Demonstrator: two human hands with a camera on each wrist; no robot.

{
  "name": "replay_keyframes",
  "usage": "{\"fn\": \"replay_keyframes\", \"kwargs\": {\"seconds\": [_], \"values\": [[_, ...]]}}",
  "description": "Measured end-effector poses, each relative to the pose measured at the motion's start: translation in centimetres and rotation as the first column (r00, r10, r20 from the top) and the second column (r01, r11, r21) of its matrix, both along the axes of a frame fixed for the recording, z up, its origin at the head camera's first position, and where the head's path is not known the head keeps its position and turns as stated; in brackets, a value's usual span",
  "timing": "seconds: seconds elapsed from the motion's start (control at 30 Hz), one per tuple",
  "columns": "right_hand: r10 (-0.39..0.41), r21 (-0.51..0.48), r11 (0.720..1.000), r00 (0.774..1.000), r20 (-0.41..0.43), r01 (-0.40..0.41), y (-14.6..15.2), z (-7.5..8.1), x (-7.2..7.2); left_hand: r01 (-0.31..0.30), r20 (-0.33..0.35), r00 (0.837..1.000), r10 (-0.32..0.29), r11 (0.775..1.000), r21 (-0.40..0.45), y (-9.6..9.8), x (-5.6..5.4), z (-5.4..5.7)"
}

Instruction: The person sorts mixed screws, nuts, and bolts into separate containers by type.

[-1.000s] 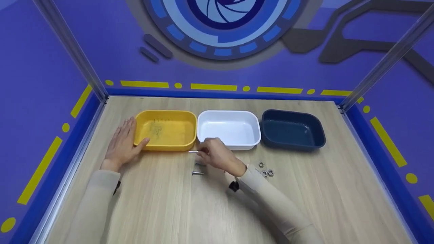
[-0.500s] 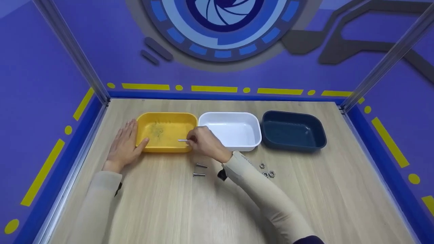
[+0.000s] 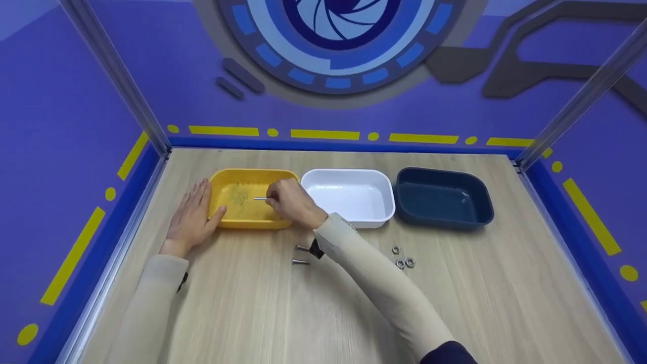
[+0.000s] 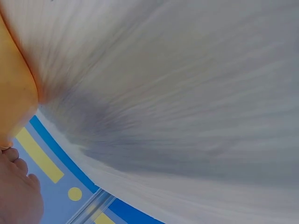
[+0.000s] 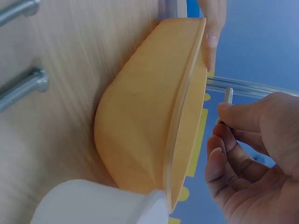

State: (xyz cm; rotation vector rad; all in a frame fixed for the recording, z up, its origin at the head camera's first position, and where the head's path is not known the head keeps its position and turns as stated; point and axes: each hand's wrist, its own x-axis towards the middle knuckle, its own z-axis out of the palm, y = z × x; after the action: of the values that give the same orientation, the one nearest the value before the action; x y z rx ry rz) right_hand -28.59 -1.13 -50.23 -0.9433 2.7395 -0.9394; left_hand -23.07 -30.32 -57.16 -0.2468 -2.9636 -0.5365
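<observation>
My right hand [image 3: 294,201] pinches a metal bolt [image 3: 260,198] between thumb and fingers, above the yellow bin [image 3: 252,224]. In the right wrist view the threaded end of the bolt [image 5: 228,95] sticks out past the fingertips, and the other end is hidden in the fingers. My left hand [image 3: 193,217] lies along the left side of the yellow bin, fingers straight, thumb at its front rim. Two more bolts, a nearer one [image 3: 301,262] and a farther one [image 3: 302,247], lie on the table below the right forearm's cuff.
A white bin [image 3: 349,223] stands right of the yellow one, then a dark blue bin [image 3: 445,223]. Three hex nuts [image 3: 410,262] lie on the wooden table [image 3: 242,303] in front of them. Blue printed panels [image 3: 323,116] close off the back and sides.
The right hand has carried the bolt left and away from me, from in front of the white bin to over the yellow bin. The left hand stays at the yellow bin.
</observation>
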Motion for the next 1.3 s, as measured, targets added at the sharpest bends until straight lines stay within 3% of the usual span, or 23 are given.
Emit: {"fn": "replay_keyframes", "kwargs": {"seconds": [0.1, 0.27, 0.63, 1.1, 1.3], "values": [[-0.038, 0.03, 0.999, 0.999, -0.015, 0.039, -0.7, 0.1, -0.5, 0.002, -0.003, 1.0, -0.002, 1.0, -0.001, 0.2, -0.2, 0.0], [-0.099, 0.054, 0.994, 0.994, 0.046, 0.096, -2.1, 0.3, -1.4, -0.003, 0.003, 1.0, 0.003, 1.0, -0.004, 0.0, -0.1, -0.1], [-0.164, 0.091, 0.983, 0.983, 0.08, 0.157, -3.7, -0.2, -2.4, -0.01, -0.002, 1.0, 0.01, 1.0, 0.005, -0.3, 0.3, -0.2], [-0.168, 0.092, 0.982, 0.985, 0.034, 0.164, -3.6, -0.6, -2.7, -0.011, -0.003, 1.0, 0.011, 1.0, -0.005, 0.2, -0.2, -0.2], [-0.172, 0.089, 0.982, 0.983, 0.066, 0.166, -3.7, -0.8, -2.6, -0.021, -0.009, 1.0, 0.021, 1.0, -0.009, 0.1, -0.1, -0.3]]}}
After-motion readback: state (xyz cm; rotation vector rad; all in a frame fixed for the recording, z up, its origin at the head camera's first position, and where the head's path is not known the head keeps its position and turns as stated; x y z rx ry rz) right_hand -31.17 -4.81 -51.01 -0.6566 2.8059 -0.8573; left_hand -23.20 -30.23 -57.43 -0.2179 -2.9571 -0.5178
